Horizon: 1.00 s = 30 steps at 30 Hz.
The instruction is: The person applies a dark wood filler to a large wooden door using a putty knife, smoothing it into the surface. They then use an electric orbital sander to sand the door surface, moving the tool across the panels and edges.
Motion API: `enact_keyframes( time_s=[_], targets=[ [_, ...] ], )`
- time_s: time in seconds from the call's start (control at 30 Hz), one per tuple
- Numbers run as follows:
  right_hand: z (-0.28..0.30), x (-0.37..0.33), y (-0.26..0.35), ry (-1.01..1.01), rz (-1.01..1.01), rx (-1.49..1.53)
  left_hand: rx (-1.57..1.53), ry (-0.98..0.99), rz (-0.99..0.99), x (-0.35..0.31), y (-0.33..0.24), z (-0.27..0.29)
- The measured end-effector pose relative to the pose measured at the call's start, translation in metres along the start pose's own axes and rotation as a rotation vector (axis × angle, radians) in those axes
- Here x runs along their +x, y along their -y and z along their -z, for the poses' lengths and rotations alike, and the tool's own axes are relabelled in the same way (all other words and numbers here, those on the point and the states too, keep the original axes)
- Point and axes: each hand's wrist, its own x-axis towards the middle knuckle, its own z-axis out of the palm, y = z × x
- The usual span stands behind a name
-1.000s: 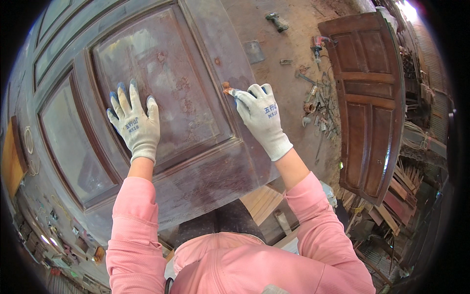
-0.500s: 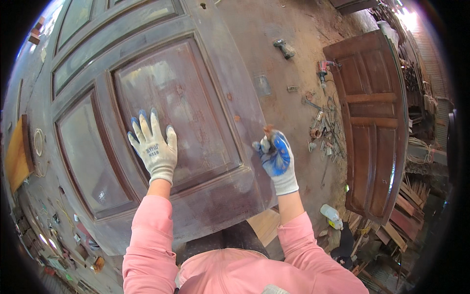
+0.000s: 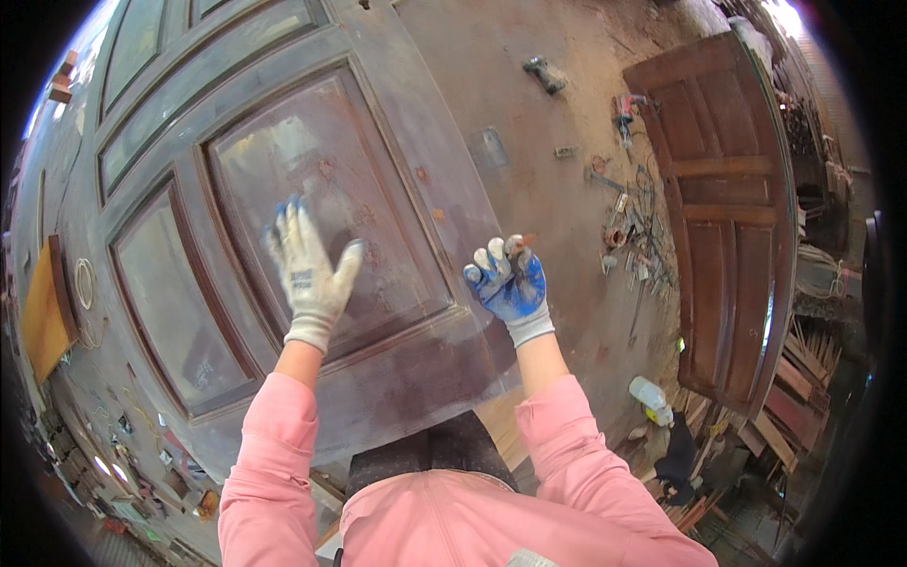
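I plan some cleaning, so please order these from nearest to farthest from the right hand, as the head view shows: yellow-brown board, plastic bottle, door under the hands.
1. Door under the hands: the right hand overlaps its right edge.
2. Plastic bottle: right side, on the floor.
3. Yellow-brown board: far left side.

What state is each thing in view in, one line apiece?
Large door: laid flat, surface patchy.
Left hand: gloved, open over the large door.
Right hand: gloved, palm up, fingers curled.
Small reddish-brown piece: held in the right hand.
Second door: propped or lying, unclear.
Dark power tool: lying unheld.
Red power tool: lying unheld.
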Motion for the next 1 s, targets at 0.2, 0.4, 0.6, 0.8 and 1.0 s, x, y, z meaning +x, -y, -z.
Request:
enact_keyframes(
  time_s=[0.2, 0.4, 0.6, 0.8, 1.0],
  targets=[
    [0.002, 0.002, 0.003, 0.028, -0.042, -0.012, -0.125, 0.104, -0.123, 0.038, -0.089, -0.030],
    [0.011, -0.001, 0.005, 0.016, -0.041, -0.009, 0.073, 0.157, -0.083, 0.071, -0.094, -0.038],
    [0.009, 0.000, 0.002, 0.022, -0.036, 0.026, 0.107, 0.027, -0.097, 0.095, -0.058, -0.049],
    [0.008, -0.002, 0.003, -0.027, -0.038, 0.051, 0.081, 0.106, -0.149, 0.083, -0.061, -0.041],
    [0.009, -0.001, 0.003, 0.047, -0.035, 0.101, 0.133, 0.106, -0.153, 0.094, -0.071, -0.044]
  ],
)
